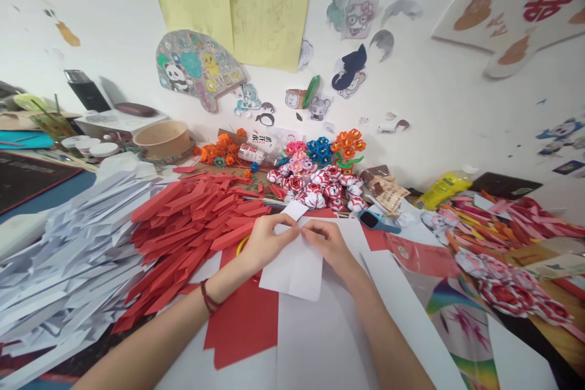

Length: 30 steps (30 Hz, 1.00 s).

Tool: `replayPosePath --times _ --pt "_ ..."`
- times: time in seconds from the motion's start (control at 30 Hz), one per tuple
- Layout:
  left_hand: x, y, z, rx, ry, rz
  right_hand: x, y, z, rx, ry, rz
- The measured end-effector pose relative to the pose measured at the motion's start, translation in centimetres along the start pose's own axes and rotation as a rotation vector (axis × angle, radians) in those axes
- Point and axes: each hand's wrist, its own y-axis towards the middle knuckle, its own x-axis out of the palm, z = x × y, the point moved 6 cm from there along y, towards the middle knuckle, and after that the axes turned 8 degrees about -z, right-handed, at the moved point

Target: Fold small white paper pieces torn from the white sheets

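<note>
A small sheet of white paper (292, 271) is held up between my two hands, over larger white sheets (320, 341) and red paper (249, 323). My left hand (269, 241) pinches its upper edge with thumb and forefinger. Close beside it, my right hand (326, 244) pinches the same edge, the fingertips of both hands nearly meeting. A narrow white flap (295, 211) sticks up beyond the fingertips; whether it belongs to the held sheet I cannot tell. Partly behind my left wrist shows a yellow ring-shaped handle (241, 246).
On the left lie heaps of folded white strips (82, 262) and folded red strips (183, 225). Red-and-white paper flowers (320, 186) sit behind my hands, near a blue smartwatch (379, 222). A yellow bottle (445, 187) and more paper flowers (521, 292) are at right.
</note>
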Motion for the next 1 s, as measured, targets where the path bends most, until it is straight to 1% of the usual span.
replayPosePath --times 0.1,0.23,0.5,0.67,0.83,1.0 --pt "0.2 -0.2 0.1 0.009 0.022 0.013 -0.1 0.0 0.4 0.006 0.029 0.013" --pt "0.4 -0.4 0.3 0.034 0.039 0.042 -0.2 0.0 0.6 -0.022 0.039 0.068" --pt "0.1 -0.7 0.9 0.066 0.038 0.099 0.0 -0.1 0.1 -0.064 0.04 0.184" --pt "0.1 -0.8 1.1 0.061 0.028 0.117 0.1 -0.1 0.1 -0.05 0.076 0.207" --pt "0.1 -1.0 1.3 0.048 0.031 0.131 0.2 -0.2 -0.1 -0.072 0.063 0.246" --pt "0.0 -1.1 1.2 0.042 0.04 0.141 0.3 -0.3 0.1 -0.068 0.105 0.248"
